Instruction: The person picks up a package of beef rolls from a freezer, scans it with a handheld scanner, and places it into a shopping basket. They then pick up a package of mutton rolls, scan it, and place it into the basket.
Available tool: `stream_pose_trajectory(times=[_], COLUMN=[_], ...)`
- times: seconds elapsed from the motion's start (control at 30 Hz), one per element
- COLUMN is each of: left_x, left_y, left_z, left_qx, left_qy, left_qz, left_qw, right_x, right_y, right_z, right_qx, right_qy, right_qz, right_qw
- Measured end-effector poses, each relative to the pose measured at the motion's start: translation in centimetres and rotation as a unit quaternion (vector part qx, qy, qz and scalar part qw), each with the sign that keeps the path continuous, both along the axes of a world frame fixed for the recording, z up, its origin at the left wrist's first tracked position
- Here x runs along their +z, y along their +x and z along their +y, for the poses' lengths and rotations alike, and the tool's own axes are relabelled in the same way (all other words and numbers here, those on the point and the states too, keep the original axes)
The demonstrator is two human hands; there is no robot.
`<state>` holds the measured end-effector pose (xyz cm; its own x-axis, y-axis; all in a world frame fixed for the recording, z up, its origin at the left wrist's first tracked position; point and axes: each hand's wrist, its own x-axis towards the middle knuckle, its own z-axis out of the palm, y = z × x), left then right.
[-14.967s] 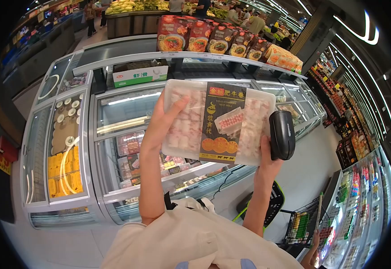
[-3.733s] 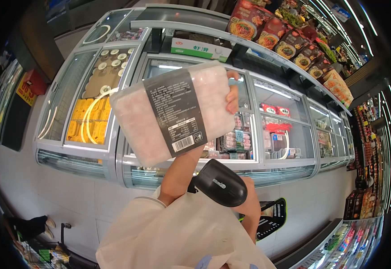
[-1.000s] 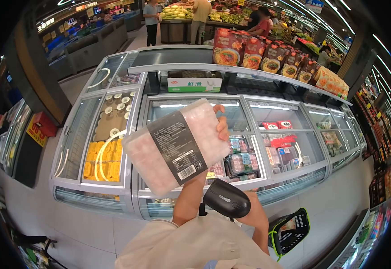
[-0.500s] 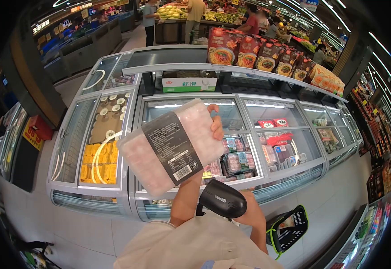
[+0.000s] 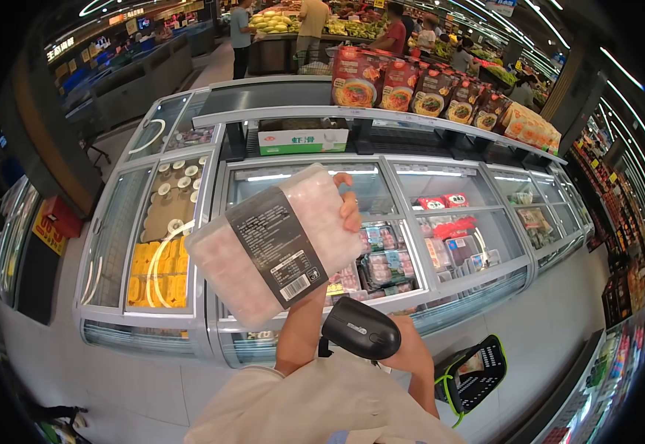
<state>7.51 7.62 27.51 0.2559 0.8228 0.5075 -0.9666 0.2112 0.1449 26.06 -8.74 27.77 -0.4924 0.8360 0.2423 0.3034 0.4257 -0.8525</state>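
Meat tray [image 5: 274, 244], one, left hand [image 5: 349, 205] clasping edge, partly hiding freezer [image 5: 375, 189], right hand [image 5: 411, 346] wrapping one scanner [image 5: 361, 328], one basket [image 5: 487, 372], four o'clock

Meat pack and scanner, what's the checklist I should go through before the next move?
1. Is the meat pack held? Ok: the left hand grips it, with fingertips over the edge.
2. Is the barcode in view? Ok: it faces the camera and nothing covers it.
3. Is the pack straight? Not ok: it slants in the view.
4. Is the scanner held? Ok: it is in the right hand.
5. Is the scanner apart from the barcode? Cannot tell how far, but neither covers the other.
6. Does the scanner aim at the barcode? Cannot tell: its window is hidden.
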Motion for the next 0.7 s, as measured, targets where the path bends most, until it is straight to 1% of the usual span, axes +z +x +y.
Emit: stream_pose_trajectory(times=[0.1, 0.17, 0.23, 0.3, 0.37, 0.57, 0.7], left_x=[0.3, 0.6, 0.4, 0.0, -0.3, 0.0, -0.2], left_y=[0.2, 0.1, 0.4, 0.4, 0.2, 0.1, 0.1], left_z=[-0.3, -0.6, -0.5, -0.2, 0.2, -0.3, 0.0], left_qx=[0.032, 0.020, 0.057, 0.049, -0.005, 0.008, 0.005], left_qy=[0.007, 0.019, 0.010, 0.005, 0.002, -0.024, -0.014], left_qz=[0.015, 0.000, 0.031, 0.032, 0.004, 0.008, 0.008], left_qw=[0.999, 1.000, 0.998, 0.998, 1.000, 1.000, 1.000], right_x=[-0.2, -0.2, -0.1, 0.0, 0.2, 0.1, 0.1], right_y=[0.0, 0.0, 0.0, 0.0, -0.1, 0.0, -0.1], right_z=[0.0, 0.1, 0.1, 0.1, 0.1, 0.2, 0.1], right_qx=[-0.001, -0.001, 0.001, 0.002, 0.002, 0.000, -0.007], right_qy=[0.004, 0.006, 0.007, -0.001, -0.004, 0.008, 0.008], right_qz=[-0.002, -0.003, -0.001, 0.004, 0.006, 0.008, 0.017], right_qw=[1.000, 1.000, 1.000, 1.000, 1.000, 1.000, 1.000])
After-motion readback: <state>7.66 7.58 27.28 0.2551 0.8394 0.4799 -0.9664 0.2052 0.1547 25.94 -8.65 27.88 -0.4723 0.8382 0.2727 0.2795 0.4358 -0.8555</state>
